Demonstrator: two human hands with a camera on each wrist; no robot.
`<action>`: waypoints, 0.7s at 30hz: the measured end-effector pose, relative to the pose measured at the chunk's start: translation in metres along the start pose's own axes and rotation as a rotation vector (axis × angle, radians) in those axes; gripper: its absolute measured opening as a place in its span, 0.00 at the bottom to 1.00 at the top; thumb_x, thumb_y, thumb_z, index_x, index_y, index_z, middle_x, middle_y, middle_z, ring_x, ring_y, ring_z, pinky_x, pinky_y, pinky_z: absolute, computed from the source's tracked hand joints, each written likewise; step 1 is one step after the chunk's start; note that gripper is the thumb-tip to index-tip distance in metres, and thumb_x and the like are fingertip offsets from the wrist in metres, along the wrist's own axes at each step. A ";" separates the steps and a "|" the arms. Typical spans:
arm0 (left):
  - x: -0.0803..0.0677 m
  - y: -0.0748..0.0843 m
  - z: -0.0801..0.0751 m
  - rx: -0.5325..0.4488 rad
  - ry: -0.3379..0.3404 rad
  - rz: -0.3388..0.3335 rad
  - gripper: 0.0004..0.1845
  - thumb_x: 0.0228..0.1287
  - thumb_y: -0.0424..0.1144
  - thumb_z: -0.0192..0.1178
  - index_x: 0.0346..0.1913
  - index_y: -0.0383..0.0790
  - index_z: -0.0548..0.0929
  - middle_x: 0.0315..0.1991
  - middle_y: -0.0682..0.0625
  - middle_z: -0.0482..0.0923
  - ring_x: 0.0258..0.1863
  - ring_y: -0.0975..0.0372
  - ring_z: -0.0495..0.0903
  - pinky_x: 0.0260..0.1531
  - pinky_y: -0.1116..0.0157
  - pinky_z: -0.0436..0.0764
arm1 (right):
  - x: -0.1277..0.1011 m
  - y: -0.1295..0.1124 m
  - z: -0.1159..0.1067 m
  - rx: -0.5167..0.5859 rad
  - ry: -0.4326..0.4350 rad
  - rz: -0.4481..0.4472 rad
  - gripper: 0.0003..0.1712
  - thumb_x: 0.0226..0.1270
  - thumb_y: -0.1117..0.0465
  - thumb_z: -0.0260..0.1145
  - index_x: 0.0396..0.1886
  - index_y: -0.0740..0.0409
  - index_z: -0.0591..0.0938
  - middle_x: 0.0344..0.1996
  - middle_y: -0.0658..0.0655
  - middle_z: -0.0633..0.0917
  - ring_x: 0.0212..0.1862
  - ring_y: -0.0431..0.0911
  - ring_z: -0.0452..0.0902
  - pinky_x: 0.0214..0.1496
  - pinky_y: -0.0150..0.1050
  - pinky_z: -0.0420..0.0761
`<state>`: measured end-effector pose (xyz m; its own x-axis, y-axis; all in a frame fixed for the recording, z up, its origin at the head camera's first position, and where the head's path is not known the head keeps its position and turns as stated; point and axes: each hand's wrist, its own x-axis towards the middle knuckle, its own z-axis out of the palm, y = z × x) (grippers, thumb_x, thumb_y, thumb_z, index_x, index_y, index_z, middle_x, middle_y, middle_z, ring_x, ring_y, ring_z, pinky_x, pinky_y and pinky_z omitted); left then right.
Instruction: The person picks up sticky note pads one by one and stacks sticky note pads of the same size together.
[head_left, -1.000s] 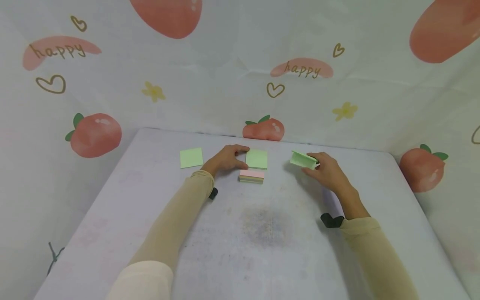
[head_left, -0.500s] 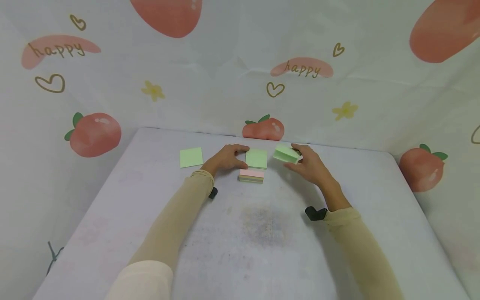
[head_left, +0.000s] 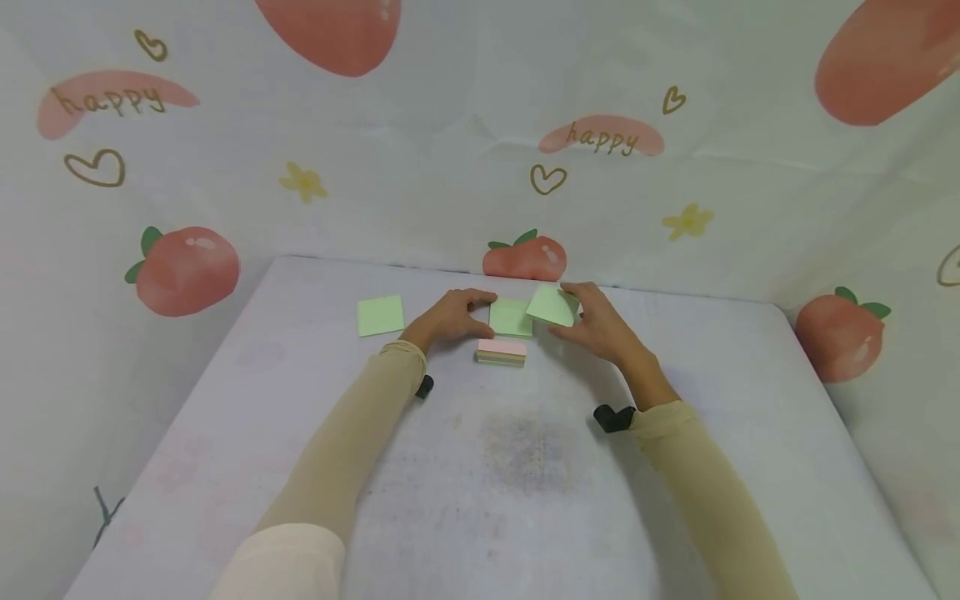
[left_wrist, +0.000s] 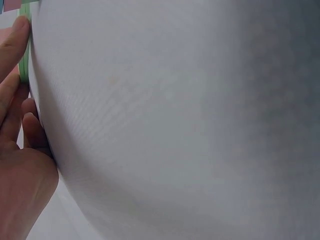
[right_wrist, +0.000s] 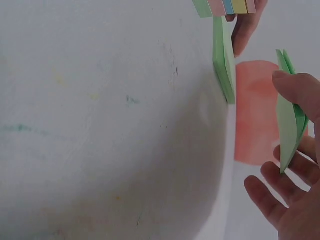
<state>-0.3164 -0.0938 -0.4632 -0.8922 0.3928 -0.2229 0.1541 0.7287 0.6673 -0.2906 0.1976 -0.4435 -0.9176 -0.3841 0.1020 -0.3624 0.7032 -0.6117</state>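
In the head view, my left hand (head_left: 452, 315) holds the left side of a green sticky-note pad (head_left: 509, 318) lying on the table, thumb at the near corner and a finger at the far one. The left wrist view shows the thumb against that green pad (left_wrist: 24, 52). My right hand (head_left: 602, 327) grips a second green sticky-note pad (head_left: 552, 305) between thumb and fingers, raised and tilted, overlapping the right edge of the first. Its leaves spread apart at one end in the right wrist view, where the raised pad (right_wrist: 287, 120) appears edge-on.
Just in front of the middle pad sits a block of coloured sticky notes (head_left: 501, 352), pink on top. Another green sticky note pad (head_left: 381, 316) lies further left. A printed cloth wall (head_left: 420, 167) rises behind the white table (head_left: 480, 500).
My right hand has carried its green pad leftward, from well right of the middle pad to over its right edge, tilting the pad flatter. My left hand has stayed in place.
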 end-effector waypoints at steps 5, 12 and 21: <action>0.000 0.000 0.000 -0.002 0.005 0.001 0.39 0.61 0.48 0.74 0.74 0.55 0.71 0.76 0.47 0.67 0.73 0.52 0.68 0.76 0.53 0.65 | 0.008 -0.005 0.006 0.000 -0.055 0.014 0.47 0.59 0.57 0.78 0.73 0.68 0.67 0.68 0.68 0.72 0.71 0.60 0.67 0.73 0.57 0.69; 0.001 -0.001 0.000 -0.014 0.004 0.012 0.40 0.60 0.47 0.75 0.75 0.56 0.70 0.76 0.47 0.67 0.72 0.51 0.69 0.74 0.52 0.67 | 0.017 -0.011 0.017 -0.070 -0.139 0.030 0.47 0.59 0.54 0.78 0.73 0.66 0.67 0.70 0.66 0.71 0.70 0.61 0.66 0.74 0.56 0.67; 0.003 -0.003 0.000 -0.019 -0.001 -0.003 0.40 0.59 0.48 0.75 0.75 0.57 0.70 0.73 0.46 0.70 0.70 0.51 0.71 0.71 0.52 0.70 | 0.029 -0.019 0.025 -0.124 -0.203 0.014 0.49 0.59 0.52 0.78 0.75 0.63 0.66 0.71 0.64 0.71 0.67 0.60 0.66 0.71 0.55 0.68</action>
<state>-0.3196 -0.0950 -0.4653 -0.8922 0.3914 -0.2255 0.1438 0.7192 0.6798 -0.3061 0.1583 -0.4491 -0.8757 -0.4773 -0.0728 -0.3787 0.7726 -0.5096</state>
